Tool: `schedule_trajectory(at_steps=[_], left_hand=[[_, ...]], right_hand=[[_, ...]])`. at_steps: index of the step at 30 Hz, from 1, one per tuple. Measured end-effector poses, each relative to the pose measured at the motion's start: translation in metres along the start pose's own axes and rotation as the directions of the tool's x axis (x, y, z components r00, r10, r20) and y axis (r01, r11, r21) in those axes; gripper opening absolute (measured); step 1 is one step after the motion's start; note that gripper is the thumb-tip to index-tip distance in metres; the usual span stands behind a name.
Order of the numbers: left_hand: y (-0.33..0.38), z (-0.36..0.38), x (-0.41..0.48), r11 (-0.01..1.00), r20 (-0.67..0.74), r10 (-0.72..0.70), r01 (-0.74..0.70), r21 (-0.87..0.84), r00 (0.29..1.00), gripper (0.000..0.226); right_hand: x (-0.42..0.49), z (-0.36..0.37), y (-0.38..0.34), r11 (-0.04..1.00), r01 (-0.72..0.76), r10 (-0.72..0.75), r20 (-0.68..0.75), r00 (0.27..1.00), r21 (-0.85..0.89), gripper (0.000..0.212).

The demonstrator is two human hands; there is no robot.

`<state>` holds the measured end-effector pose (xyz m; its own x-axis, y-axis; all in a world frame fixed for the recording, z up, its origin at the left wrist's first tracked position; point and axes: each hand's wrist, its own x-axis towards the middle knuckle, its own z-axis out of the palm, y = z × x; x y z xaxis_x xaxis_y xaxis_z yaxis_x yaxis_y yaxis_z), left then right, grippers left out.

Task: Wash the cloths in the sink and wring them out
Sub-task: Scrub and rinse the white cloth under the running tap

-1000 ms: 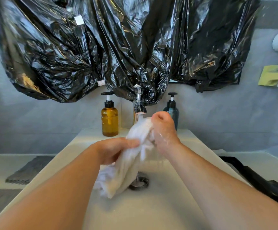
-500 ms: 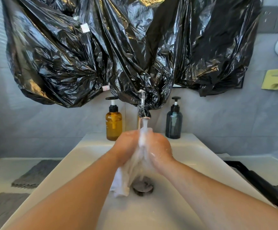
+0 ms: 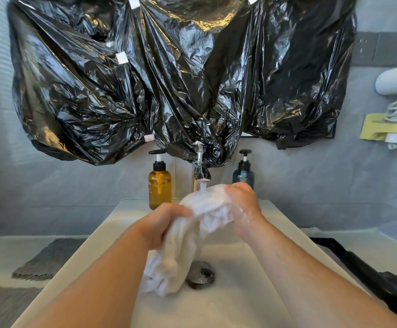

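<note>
Mats [image 3: 46, 259]: 2 grey ones lie flat, far left of the tap [image 3: 201, 169] and nearer you.
Amber bottle [image 3: 159, 185]: it stands upright just left of the tap, at the back edge of the sink [image 3: 228, 304].
Left hand [image 3: 166, 223]: yours, below and left of the tap, fingers curled tight round the cloth's middle.
Cloth [image 3: 188, 245]: white and wet, bunched between your 2 hands. Its top sits right under the tap, and its tail hangs from your left hand down into the sink.
Tap: it is running, a thin stream landing on the cloth.
Drain [image 3: 200, 274]: a metal plug, straight below the tap, just right of the cloth's tail.
Right hand [image 3: 242, 207]: wet, just right of the tap's spout, fingers clamped on the cloth's upper bunch.
Dark bottle [image 3: 243, 174]: upright just right of the tap, behind your right hand.
</note>
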<state>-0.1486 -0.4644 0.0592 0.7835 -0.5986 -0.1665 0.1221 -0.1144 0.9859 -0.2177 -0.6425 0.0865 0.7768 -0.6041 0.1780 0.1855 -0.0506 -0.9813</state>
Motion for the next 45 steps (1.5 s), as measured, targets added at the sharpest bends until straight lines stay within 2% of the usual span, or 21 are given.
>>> schedule_trajectory(at_steps=[3, 4, 6, 8, 11, 13, 15, 17, 19, 22, 24, 26, 28, 31, 34, 37, 38, 40, 41, 43, 45], left_hand=[[0.008, 0.002, 0.002, 0.975, -0.079, 0.087, -0.101, -0.198, 0.993, 0.069], [0.009, 0.008, 0.005, 0.978, -0.127, 0.105, -0.125, -0.165, 0.986, 0.08], [0.005, 0.019, 0.015, 0.982, -0.329, 0.186, -0.174, 0.066, 0.926, 0.082], [0.001, 0.025, 0.022, 0.936, -0.437, 0.325, -0.222, 0.272, 0.839, 0.055], [0.005, 0.032, 0.019, 0.82, -0.257, 0.462, -0.298, 0.488, 0.849, 0.028], [0.012, 0.039, 0.012, 0.745, -0.188, 0.453, -0.255, 0.616, 0.871, 0.028], [0.013, 0.037, 0.007, 0.734, -0.114, 0.401, -0.245, 0.634, 0.909, 0.031], [0.013, 0.025, 0.005, 0.843, -0.003, 0.269, -0.234, 0.484, 0.963, 0.028], [0.008, 0.01, 0.001, 0.947, 0.084, 0.095, -0.115, 0.299, 0.992, 0.045], [-0.001, 0.006, 0.0, 0.915, 0.165, -0.094, 0.02, 0.403, 0.982, 0.061], [-0.004, 0.011, 0.003, 0.935, 0.113, -0.049, 0.006, 0.356, 0.992, 0.047], [0.0, 0.014, 0.004, 0.992, -0.039, 0.009, -0.004, 0.127, 0.999, 0.031], [0.005, 0.012, 0.007, 0.992, -0.211, 0.02, -0.045, -0.118, 0.977, 0.03], [0.015, 0.011, 0.005, 0.951, -0.308, 0.054, -0.143, -0.274, 0.95, 0.041], [0.015, 0.02, 0.004, 0.933, -0.282, 0.086, -0.176, -0.313, 0.956, 0.064], [0.004, 0.024, 0.016, 0.956, -0.342, 0.121, -0.202, -0.213, 0.932, 0.087], [0.005, 0.026, 0.016, 0.97, -0.347, 0.147, -0.204, -0.134, 0.926, 0.077], [0.01, 0.034, 0.01, 0.964, -0.294, 0.254, -0.219, 0.149, 0.921, 0.034], [0.015, 0.04, 0.005, 0.945, -0.267, 0.27, -0.201, 0.257, 0.925, 0.024], [0.017, 0.039, 0.003, 0.92, -0.216, 0.232, -0.142, 0.365, 0.948, 0.025], [0.018, 0.034, -0.001, 0.931, -0.124, 0.155, -0.103, 0.35, 0.98, 0.029]], right_hand=[[-0.014, 0.01, 0.004, 0.997, -0.057, 0.061, 0.099, 0.993, -0.048, 0.01], [-0.02, 0.016, 0.01, 0.995, -0.064, 0.073, 0.138, 0.988, -0.071, 0.02], [-0.031, 0.026, 0.023, 0.981, -0.004, 0.036, 0.163, 0.986, -0.192, 0.033], [-0.035, 0.032, 0.031, 0.957, 0.085, -0.057, 0.108, 0.992, -0.278, 0.033], [-0.03, 0.035, 0.027, 0.945, 0.113, -0.095, 0.072, 0.993, -0.307, 0.028], [-0.023, 0.03, 0.022, 0.932, 0.069, -0.052, 0.058, 0.997, -0.355, 0.022], [-0.017, 0.023, 0.018, 0.925, 0.072, -0.043, 0.087, 0.995, -0.372, 0.014], [-0.012, 0.017, 0.014, 0.946, 0.113, -0.078, 0.124, 0.989, -0.304, 0.008], [-0.006, 0.014, 0.01, 0.984, 0.116, -0.101, 0.114, 0.988, -0.138, 0.01], [0.001, 0.011, 0.002, 0.988, 0.119, -0.122, 0.022, 0.992, 0.098, 0.013], [0.004, 0.006, -0.001, 0.986, 0.1, -0.096, -0.037, 0.995, 0.136, 0.012], [0.007, 0.0, -0.001, 0.995, 0.046, -0.041, -0.055, 0.998, 0.093, 0.011], [0.008, 0.003, 0.002, 0.997, -0.061, 0.062, -0.019, 0.998, 0.054, 0.026], [0.003, 0.019, 0.015, 0.982, -0.188, 0.187, 0.082, 0.979, 0.001, 0.037], [-0.019, 0.03, 0.026, 0.978, -0.075, 0.098, 0.111, 0.989, -0.194, 0.051], [-0.029, 0.036, 0.038, 0.953, 0.061, -0.043, 0.067, 0.997, -0.298, 0.038], [-0.028, 0.037, 0.038, 0.946, 0.066, -0.053, 0.05, 0.997, -0.318, 0.035], [-0.021, 0.038, 0.038, 0.935, 0.042, -0.041, 0.011, 0.999, -0.352, 0.028], [-0.017, 0.039, 0.037, 0.929, 0.055, -0.055, 0.011, 0.998, -0.366, 0.024], [-0.014, 0.033, 0.033, 0.913, 0.099, -0.102, 0.013, 0.995, -0.395, 0.02], [-0.012, 0.024, 0.026, 0.933, 0.104, -0.101, 0.028, 0.995, -0.343, 0.019]])
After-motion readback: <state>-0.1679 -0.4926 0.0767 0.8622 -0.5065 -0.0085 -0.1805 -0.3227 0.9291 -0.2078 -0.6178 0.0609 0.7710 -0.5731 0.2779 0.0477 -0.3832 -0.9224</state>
